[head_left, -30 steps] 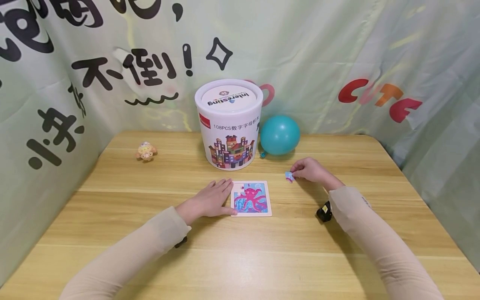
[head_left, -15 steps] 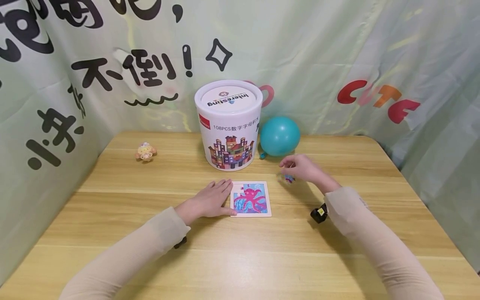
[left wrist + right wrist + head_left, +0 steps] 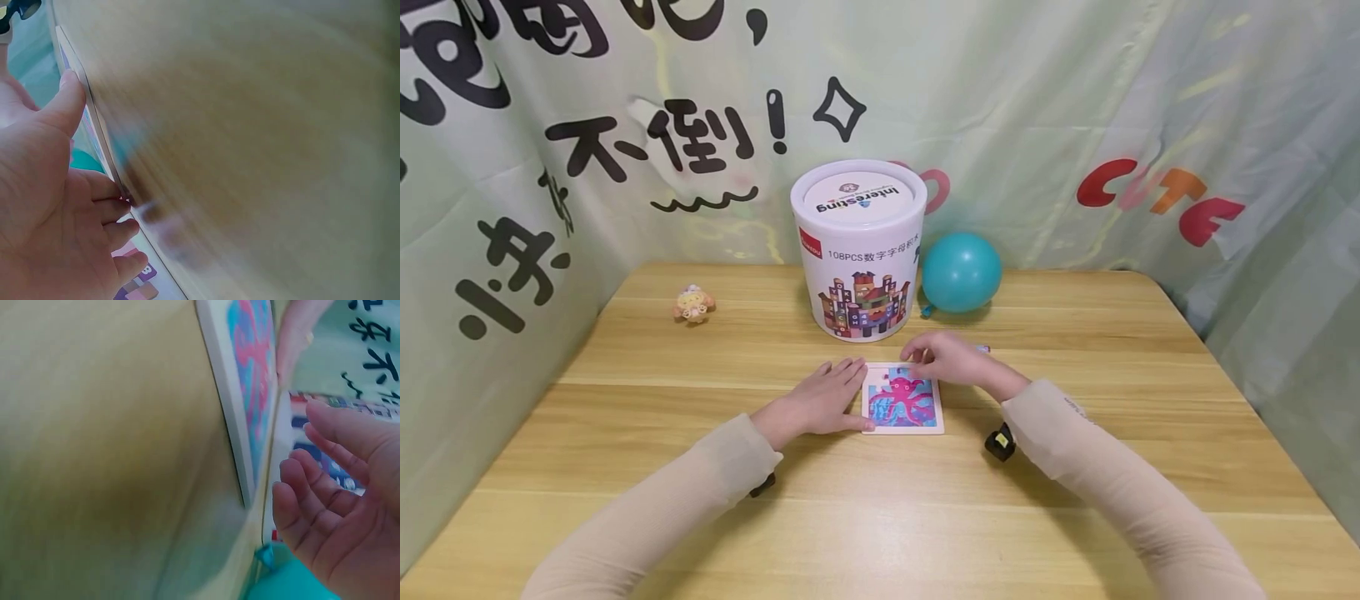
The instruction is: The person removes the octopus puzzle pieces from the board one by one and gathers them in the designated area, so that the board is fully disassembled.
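My L hand (image 3: 818, 400) spread wide, touching puzzle (image 3: 902, 407) at 9 o'clock, prob. bracing it; R hand (image 3: 953, 360) loosely parted, empty, over 1 o'clock corner.

A white lidded bucket (image 3: 861, 250), printed with coloured blocks, stands upright near the centre of the frame. Just right of it lies a teal balloon (image 3: 962, 272); a small figurine (image 3: 694, 305) sits well apart at left on the wooden tabletop (image 3: 880, 533). Behind hangs pale green fabric (image 3: 1000, 108), black lettering upper left, colourful "CUTE" upper right.
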A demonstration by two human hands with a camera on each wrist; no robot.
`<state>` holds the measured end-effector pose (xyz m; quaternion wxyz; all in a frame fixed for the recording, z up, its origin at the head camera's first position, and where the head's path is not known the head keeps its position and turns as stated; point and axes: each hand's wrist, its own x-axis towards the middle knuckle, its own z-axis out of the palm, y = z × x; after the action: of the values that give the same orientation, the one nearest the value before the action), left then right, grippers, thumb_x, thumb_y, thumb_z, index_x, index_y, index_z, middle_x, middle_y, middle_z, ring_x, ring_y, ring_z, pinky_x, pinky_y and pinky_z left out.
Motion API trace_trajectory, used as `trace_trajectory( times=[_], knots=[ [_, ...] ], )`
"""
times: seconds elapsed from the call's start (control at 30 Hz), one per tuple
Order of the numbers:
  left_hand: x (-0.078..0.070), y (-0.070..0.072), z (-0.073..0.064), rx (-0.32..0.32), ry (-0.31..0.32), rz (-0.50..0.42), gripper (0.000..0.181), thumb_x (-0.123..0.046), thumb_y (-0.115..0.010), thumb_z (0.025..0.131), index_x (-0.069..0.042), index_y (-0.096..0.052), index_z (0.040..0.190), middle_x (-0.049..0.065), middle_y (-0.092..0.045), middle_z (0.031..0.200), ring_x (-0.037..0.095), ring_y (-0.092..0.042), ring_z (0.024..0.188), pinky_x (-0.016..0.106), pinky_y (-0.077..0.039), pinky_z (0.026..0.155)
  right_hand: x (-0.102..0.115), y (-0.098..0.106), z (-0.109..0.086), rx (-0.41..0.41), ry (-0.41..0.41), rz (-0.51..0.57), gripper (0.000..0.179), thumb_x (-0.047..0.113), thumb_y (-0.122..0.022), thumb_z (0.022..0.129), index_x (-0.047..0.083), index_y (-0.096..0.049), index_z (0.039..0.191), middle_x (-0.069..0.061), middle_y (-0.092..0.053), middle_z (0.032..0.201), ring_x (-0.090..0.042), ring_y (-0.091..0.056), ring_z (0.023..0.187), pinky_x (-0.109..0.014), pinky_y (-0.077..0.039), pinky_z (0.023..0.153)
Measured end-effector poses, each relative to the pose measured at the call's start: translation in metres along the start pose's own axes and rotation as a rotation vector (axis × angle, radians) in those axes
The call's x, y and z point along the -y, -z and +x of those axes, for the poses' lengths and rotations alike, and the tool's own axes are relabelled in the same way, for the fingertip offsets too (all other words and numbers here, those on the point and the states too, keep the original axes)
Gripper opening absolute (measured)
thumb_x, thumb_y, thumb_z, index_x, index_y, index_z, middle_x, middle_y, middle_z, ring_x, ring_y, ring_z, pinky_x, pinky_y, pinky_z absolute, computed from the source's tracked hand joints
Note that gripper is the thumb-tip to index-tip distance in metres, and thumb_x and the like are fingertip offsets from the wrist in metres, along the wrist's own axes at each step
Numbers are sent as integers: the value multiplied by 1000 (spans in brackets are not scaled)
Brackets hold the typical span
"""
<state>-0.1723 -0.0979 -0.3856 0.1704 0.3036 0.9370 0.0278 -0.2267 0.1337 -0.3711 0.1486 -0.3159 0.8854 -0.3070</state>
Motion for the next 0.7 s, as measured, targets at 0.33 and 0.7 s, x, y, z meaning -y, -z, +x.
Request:
trace_trajectory(
  times=[0.33,0.7],
  knots=[
    [0,0,1,2,1,5,93,-65,-45,84,-1,-18,146,12,-11,152,27,-10,138,45,-11,109,11,-16,13,76,29,-143,19,14,-70,82,11,-68,101,0,-55,84,-16,-47,77,-28,-44,69],
    [0,-1,2,6,5,5,92,-64,-45,84,-1,-19,146,12,-11,152,27,-11,138,46,-11,109,15,-21,16,73,-26,-156,15,13,-71,81,13,-67,96,-1,-52,84,-16,-47,77,-28,-43,68]
  ],
)
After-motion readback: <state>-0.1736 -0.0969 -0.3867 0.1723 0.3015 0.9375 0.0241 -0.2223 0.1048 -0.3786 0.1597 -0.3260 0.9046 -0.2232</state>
